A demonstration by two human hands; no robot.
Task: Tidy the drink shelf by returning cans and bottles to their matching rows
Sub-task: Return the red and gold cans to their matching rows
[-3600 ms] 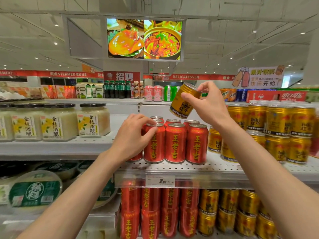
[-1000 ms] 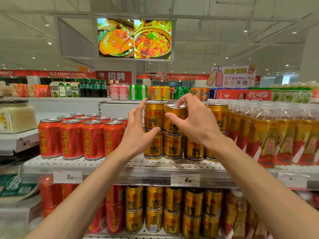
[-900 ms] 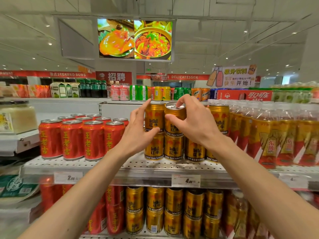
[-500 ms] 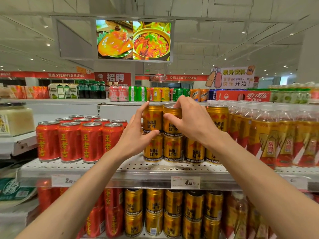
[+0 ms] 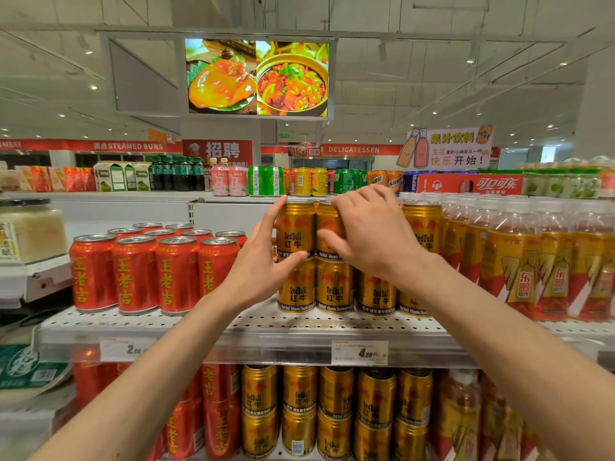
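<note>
A gold can is being gripped from above by the right hand and seated on the stacked gold row. The neighbouring can is being steadied by the left hand, fingers extended, seemingly against toppling.

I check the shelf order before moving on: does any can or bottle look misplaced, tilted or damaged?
Nothing stands out. The red cans, gold Red Bull cans and orange bottles stand upright in their own groups. The right hand grips a top-tier Red Bull can, level with its neighbour.
</note>
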